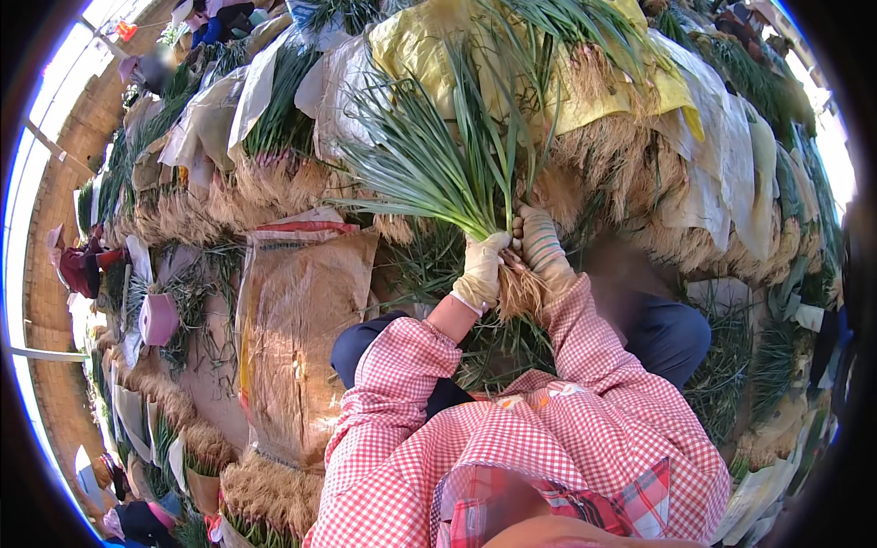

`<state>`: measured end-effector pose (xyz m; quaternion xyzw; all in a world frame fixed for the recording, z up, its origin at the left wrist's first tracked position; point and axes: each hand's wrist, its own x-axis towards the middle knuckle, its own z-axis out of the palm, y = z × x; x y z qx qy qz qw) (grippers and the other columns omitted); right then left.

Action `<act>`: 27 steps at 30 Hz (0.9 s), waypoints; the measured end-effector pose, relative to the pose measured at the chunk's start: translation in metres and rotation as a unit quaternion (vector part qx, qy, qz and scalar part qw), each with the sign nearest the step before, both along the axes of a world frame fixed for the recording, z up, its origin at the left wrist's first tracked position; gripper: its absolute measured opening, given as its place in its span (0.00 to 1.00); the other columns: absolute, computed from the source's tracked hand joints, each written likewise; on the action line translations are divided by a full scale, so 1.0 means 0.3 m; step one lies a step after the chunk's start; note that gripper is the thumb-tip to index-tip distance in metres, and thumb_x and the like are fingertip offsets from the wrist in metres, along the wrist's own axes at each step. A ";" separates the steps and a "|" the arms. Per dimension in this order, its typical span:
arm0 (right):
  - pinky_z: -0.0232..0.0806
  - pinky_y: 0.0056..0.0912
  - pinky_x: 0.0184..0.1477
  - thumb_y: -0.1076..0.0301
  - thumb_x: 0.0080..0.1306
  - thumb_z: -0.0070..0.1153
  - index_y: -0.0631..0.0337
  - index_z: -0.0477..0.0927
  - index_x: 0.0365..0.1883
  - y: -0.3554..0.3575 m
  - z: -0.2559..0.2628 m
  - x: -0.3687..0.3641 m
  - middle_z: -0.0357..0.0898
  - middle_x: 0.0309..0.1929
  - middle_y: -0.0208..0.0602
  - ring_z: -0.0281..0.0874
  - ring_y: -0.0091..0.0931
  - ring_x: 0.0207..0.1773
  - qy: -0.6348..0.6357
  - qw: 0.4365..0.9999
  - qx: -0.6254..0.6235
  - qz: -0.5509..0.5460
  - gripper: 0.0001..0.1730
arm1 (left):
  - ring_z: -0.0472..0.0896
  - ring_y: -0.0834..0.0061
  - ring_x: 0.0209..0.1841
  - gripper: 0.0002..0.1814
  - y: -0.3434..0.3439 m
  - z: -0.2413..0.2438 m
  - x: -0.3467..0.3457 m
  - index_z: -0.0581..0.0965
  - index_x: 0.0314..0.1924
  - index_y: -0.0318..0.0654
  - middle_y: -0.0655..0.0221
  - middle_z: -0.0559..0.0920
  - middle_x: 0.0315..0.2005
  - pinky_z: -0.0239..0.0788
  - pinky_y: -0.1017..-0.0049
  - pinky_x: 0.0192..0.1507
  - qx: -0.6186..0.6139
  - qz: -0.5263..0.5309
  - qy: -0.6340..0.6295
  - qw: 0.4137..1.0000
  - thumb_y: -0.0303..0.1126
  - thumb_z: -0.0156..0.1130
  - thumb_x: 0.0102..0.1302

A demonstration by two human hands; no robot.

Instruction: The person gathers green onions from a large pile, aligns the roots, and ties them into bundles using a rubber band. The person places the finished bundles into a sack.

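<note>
My left hand (484, 268), in a cream glove, grips a bunch of leafy allium plants (438, 164), perhaps green garlic, just above the roots. The long green leaves fan out away from me. Below the grip hang reddish bulb ends and tan, stringy roots (519, 291). Close against it, my right hand (541, 240), in a striped knit glove, has its fingers curled around the lower stalks at the bunch's right side. How many stalks it holds is hidden. Loose green leaves (431, 264) litter the ground under both hands.
Ahead, a yellow woven sheet (603, 103) partly covers a long row of rooted bundles (610, 161). A brown woven sack (301, 329) lies flat to the left, beyond it a pink stool (158, 319). More root-up bundles (270, 490) stand at lower left. Other people sit at the far left.
</note>
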<state>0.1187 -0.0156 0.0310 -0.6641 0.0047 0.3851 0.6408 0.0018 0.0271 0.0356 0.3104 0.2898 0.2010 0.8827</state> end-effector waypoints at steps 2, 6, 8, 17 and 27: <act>0.64 0.26 0.26 0.62 0.70 0.47 0.55 0.75 0.37 -0.017 -0.088 0.029 0.71 0.24 0.27 0.66 0.23 0.23 0.057 0.997 0.051 0.010 0.08 | 0.76 0.75 0.15 0.04 0.002 0.008 0.001 0.75 0.32 0.31 0.60 0.81 0.23 0.70 0.81 0.18 0.017 -0.006 -0.053 0.998 0.26 0.57 0.60; 0.68 0.26 0.39 0.62 0.68 0.49 0.57 0.79 0.38 -0.072 -0.371 0.081 0.77 0.34 0.29 0.72 0.23 0.33 -0.020 0.970 0.048 0.236 0.10 | 0.79 0.72 0.22 0.09 0.034 0.078 0.006 0.73 0.41 0.34 0.59 0.80 0.31 0.76 0.71 0.29 0.071 -0.006 -0.177 0.982 0.23 0.56 0.58; 0.67 0.28 0.43 0.57 0.67 0.53 0.60 0.80 0.43 -0.101 -0.452 0.157 0.79 0.40 0.32 0.72 0.26 0.36 -0.083 0.906 -0.089 0.405 0.16 | 0.81 0.68 0.24 0.15 0.123 0.116 0.016 0.74 0.47 0.32 0.59 0.81 0.30 0.76 0.60 0.47 0.073 -0.048 -0.126 0.988 0.22 0.55 0.58; 0.71 0.41 0.52 0.60 0.65 0.56 0.51 0.66 0.64 0.124 0.018 0.609 0.76 0.52 0.50 0.79 0.39 0.47 -0.438 0.769 -0.430 0.181 0.29 | 0.80 0.69 0.27 0.17 0.234 0.055 0.064 0.76 0.48 0.23 0.59 0.81 0.24 0.75 0.75 0.36 -0.094 -0.114 -0.083 0.986 0.27 0.57 0.61; 0.69 0.40 0.52 0.57 0.67 0.54 0.59 0.73 0.55 -0.139 -0.290 -0.016 0.79 0.49 0.41 0.78 0.36 0.43 0.155 0.966 0.204 0.037 0.22 | 0.82 0.64 0.31 0.12 0.156 -0.017 0.048 0.80 0.34 0.23 0.55 0.81 0.20 0.75 0.70 0.41 -0.011 -0.031 -0.027 0.999 0.29 0.59 0.59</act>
